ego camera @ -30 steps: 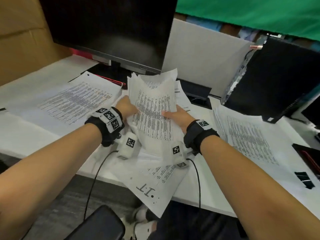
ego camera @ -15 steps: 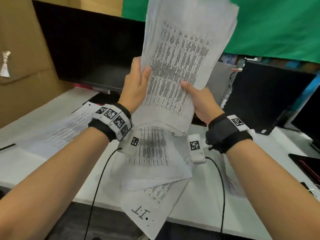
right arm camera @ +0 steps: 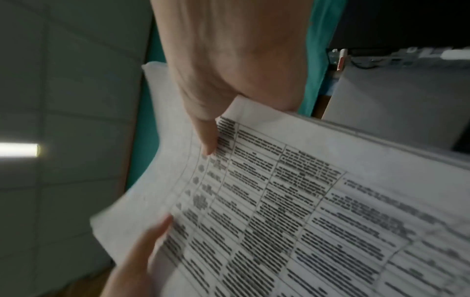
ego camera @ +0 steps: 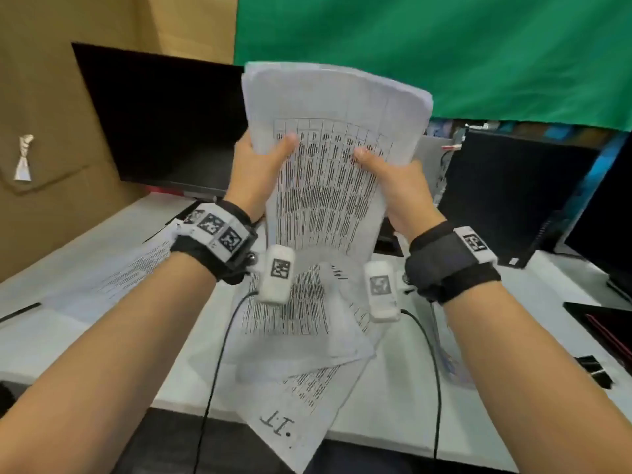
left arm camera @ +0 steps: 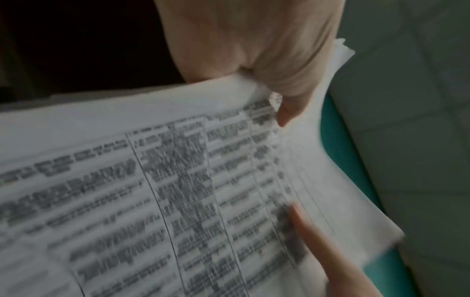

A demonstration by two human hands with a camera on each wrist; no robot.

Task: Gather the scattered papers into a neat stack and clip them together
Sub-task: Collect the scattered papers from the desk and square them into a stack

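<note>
The only writing clear enough to read is a large "11", seen upside down, on a loose white printed sheet hanging over the front edge of the white desk; the table text elsewhere is too blurred. A thick stack of white table-printed papers is held upright in the air above the desk, its top curling back. The left hand grips its left edge, thumb across the front; the right hand grips its right edge the same way. A black binder clip lies on the desk at the right.
</note>
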